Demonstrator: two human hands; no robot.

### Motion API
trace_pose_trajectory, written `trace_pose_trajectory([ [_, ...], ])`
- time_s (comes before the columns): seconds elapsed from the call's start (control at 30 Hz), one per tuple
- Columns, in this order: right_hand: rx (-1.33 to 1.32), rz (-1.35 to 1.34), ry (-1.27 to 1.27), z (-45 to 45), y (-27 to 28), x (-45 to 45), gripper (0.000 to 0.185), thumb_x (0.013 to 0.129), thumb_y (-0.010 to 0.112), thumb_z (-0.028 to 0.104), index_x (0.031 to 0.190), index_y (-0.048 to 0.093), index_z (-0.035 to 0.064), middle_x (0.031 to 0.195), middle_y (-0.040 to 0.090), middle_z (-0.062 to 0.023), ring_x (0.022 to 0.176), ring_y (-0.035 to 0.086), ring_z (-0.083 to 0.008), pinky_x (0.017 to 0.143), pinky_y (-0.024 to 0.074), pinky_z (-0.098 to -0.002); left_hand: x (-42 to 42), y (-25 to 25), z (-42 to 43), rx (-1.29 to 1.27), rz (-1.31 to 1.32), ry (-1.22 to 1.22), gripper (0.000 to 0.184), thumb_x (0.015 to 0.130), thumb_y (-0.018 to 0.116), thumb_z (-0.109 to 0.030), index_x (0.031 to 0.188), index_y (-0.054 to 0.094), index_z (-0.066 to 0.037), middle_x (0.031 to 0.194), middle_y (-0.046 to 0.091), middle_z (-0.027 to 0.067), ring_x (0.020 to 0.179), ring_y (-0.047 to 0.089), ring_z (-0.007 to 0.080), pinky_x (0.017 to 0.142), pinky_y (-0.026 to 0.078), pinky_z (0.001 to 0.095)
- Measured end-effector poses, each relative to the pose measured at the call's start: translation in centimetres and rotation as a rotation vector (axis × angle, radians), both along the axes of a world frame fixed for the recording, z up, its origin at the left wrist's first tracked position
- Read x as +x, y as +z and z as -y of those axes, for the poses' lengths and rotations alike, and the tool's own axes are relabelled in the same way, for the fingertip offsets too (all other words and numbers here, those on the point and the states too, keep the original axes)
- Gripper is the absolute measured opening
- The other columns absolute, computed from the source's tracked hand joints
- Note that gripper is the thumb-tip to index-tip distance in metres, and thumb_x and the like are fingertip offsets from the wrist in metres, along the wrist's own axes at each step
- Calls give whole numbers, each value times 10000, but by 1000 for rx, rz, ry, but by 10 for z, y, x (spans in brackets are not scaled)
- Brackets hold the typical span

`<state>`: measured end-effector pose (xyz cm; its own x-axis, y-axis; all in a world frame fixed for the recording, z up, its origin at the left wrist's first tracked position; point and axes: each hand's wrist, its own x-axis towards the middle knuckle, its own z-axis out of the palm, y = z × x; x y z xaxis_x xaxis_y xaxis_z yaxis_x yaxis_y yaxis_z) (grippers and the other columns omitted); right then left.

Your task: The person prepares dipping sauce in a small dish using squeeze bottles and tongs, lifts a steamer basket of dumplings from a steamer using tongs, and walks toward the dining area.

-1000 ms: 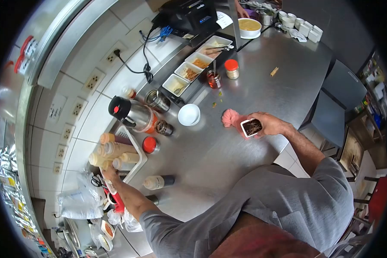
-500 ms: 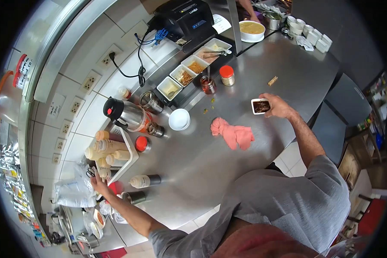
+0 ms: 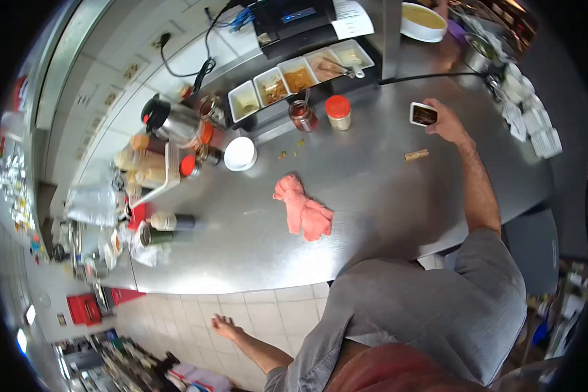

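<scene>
My right hand grips a small white square dish of dark sauce by its side, over the far right of the steel counter. Below it on the steel lies a small tan wrapped stick. My left hand hangs beyond the counter's near edge, above the tiled floor. Its fingers are loosely bent and apart, with nothing seen in them. A crumpled pink cloth rests mid-counter, between my two hands. Further back is a red-lidded jar beside an open jar of red sauce.
White tubs of toppings line the back under a black printer. A white bowl, a steel jug and squeeze bottles stand left. A soup bowl and stacked white cups are far right.
My left hand has left the scissors by the squeeze bottles and moved off the counter. My right hand has carried the sauce dish farther back and right. The view has turned.
</scene>
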<state>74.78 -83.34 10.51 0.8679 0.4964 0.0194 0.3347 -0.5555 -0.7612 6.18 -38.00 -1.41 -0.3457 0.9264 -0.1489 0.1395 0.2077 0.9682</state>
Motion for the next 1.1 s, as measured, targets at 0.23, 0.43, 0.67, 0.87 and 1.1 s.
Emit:
trace_pose_trajectory([
  [0.23,125,65,153,28,-80,146,640,650,657,-3,1237,407,38,1085,549,-104,979,537,-211,802,455,-315,-83,-65,255,-609,-22,221,503,812,580,-281,1225,387,-68,1222,465,94,981,502,309,756,439,427],
  [0.43,-140,64,238,-13,-167,277,688,715,653,57,1309,307,31,1199,488,-141,978,532,-226,791,466,-321,-73,-72,421,-902,-248,419,337,761,628,-277,935,582,8,683,559,105,594,542,203,537,468,360],
  [0.67,-296,67,155,-89,-201,259,625,727,652,71,1268,344,22,1167,506,-145,964,541,-224,791,468,-314,-47,-66,480,-1070,-143,309,492,780,625,-269,1195,473,-55,1028,575,111,810,602,238,666,491,396],
  [0.87,-308,65,171,-128,-209,238,571,736,652,84,1232,377,14,1140,521,-148,951,549,-223,791,470,-309,-38,-56,490,-1019,-153,373,493,778,629,-275,1188,471,-50,991,586,105,772,599,217,647,485,376],
  [1.1,-303,100,202,-152,-206,225,511,748,651,98,1191,415,5,1108,538,-152,936,558,-222,790,472,-302,-36,-64,495,-1014,-177,367,500,776,634,-271,1184,469,-37,968,593,114,761,595,211,635,487,379],
])
